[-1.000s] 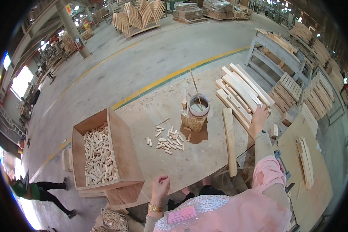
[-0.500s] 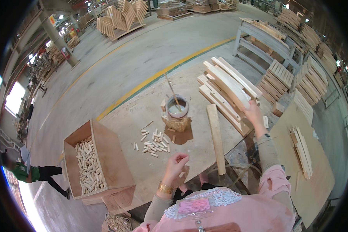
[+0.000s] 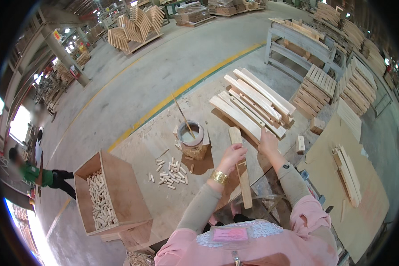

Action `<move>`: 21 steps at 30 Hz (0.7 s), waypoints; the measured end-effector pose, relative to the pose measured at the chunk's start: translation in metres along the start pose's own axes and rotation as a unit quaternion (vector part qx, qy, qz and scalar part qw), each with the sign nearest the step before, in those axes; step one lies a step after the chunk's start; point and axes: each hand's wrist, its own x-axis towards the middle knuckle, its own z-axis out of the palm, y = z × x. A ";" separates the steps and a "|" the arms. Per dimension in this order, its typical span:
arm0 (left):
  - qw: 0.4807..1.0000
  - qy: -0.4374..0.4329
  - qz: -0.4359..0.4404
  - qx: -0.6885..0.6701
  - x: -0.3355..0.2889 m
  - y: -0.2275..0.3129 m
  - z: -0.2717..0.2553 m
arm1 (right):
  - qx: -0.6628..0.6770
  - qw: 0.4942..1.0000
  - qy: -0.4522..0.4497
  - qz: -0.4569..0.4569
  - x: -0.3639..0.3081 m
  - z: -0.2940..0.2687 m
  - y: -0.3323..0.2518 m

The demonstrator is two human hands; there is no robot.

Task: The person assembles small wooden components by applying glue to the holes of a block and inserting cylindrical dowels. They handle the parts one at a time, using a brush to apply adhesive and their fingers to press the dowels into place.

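My right hand is closed at the near end of a curved wooden slat, which lies along the left side of a stack of pale wooden slats. My left hand has its fingers curled together, right over a separate narrow wooden bar. Whatever its fingertips may hold is too small to make out. Left of it, loose wooden dowels are scattered on the table. Behind them, a round pot of pale liquid stands on a block with a thin stick leaning in it.
An open wooden box full of dowels stands at the table's left edge. To the right, a board carries a few slats. Stacked wooden parts and a grey bench stand beyond. A person in green is at far left.
My right hand has brought the curved slat leftward from the top of the stack to its left side. My left hand has moved right and forward, over the narrow bar. The view has shifted slightly.
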 end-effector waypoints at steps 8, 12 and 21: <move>0.975 0.055 -0.073 -0.200 0.085 -0.022 0.001 | 0.274 0.948 -0.161 0.014 0.015 -0.038 0.027; 0.941 -0.029 -0.054 -0.334 0.093 -0.018 0.011 | 0.538 0.797 -0.266 0.068 -0.013 -0.043 0.051; 0.934 -0.106 0.115 -0.322 0.039 0.002 0.028 | 0.686 0.694 -0.211 0.060 -0.109 -0.069 0.065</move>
